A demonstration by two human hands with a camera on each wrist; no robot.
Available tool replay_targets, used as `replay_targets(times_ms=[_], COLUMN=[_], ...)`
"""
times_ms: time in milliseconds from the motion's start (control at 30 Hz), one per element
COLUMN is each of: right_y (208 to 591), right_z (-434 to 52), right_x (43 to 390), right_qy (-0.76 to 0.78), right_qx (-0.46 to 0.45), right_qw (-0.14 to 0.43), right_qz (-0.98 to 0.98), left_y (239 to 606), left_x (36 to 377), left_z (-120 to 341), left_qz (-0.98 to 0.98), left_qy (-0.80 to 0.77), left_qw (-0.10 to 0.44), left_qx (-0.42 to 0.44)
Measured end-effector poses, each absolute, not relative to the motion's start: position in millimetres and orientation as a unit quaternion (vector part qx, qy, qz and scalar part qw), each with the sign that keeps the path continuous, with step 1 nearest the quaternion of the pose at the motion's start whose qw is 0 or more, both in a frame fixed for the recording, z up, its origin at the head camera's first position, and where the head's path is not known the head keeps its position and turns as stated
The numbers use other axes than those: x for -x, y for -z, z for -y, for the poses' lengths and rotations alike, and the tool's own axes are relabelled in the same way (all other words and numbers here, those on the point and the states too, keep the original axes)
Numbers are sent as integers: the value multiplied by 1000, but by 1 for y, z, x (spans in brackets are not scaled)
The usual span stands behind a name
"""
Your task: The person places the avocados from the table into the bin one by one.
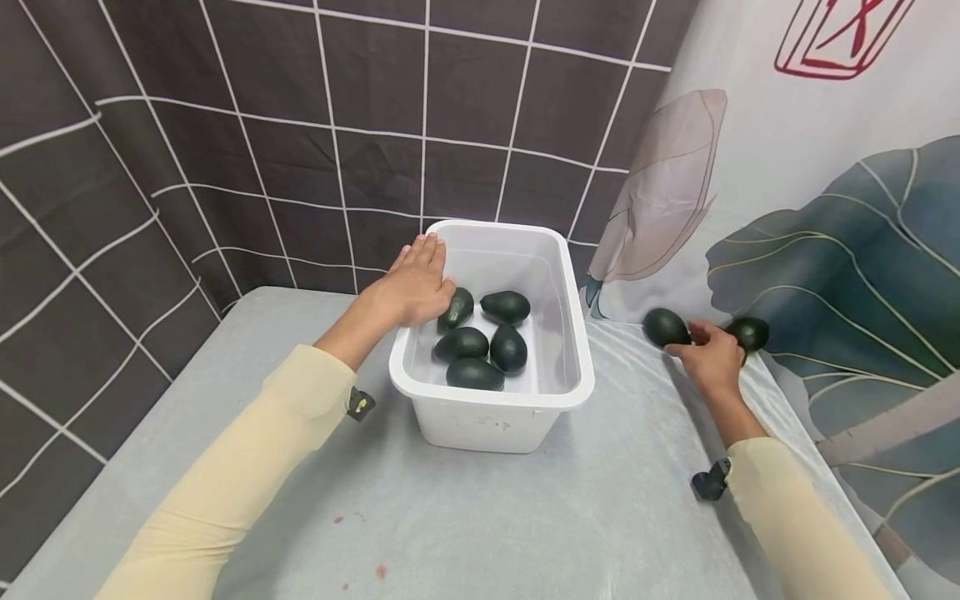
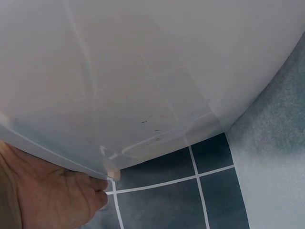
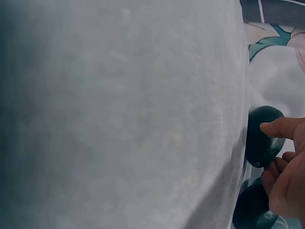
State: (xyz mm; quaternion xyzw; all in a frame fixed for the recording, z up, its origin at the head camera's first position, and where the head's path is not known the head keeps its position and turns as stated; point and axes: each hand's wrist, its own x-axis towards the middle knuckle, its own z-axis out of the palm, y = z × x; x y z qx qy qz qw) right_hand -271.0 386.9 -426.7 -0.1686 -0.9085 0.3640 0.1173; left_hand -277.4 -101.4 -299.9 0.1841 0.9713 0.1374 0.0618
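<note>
Inside the white plastic tub [image 1: 480, 423] lie several dark green avocados [image 1: 508, 348]. My left hand [image 1: 414, 283] rests on the tub's left rim with its fingers straight, the thumb side over the inside. From below, the left wrist view shows this hand's palm [image 2: 57, 198] at the rim, against the tub's outer wall [image 2: 143, 86]. Far to the right, my right hand [image 1: 712, 358] pinches the side of an avocado [image 1: 663, 327] near the table edge. In the right wrist view, its thumb lies over that avocado [image 3: 262, 138], fingers bent at the lower end. Another avocado [image 1: 750, 333] sits just right of the hand.
A pale grey cloth [image 1: 465, 517] covers the table under the tub. Behind and to the left hangs a dark curtain [image 1: 375, 92] with a white grid. A leaf-patterned curtain [image 1: 832, 250] hangs along the right edge, close behind the two loose avocados.
</note>
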Motion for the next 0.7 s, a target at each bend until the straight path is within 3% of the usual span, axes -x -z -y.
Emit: replay_targets(times_ms=[700], right_y=[434], right_z=[-380], right_x=[267], right_qy=[-383], right_qx=[173], right_qw=[154], right_qz=[894], left_y=[299], left_x=[276], left_z=[101], left_qz=[-971], left_qy=[-141], left_qw=[66], left_qx=[-183])
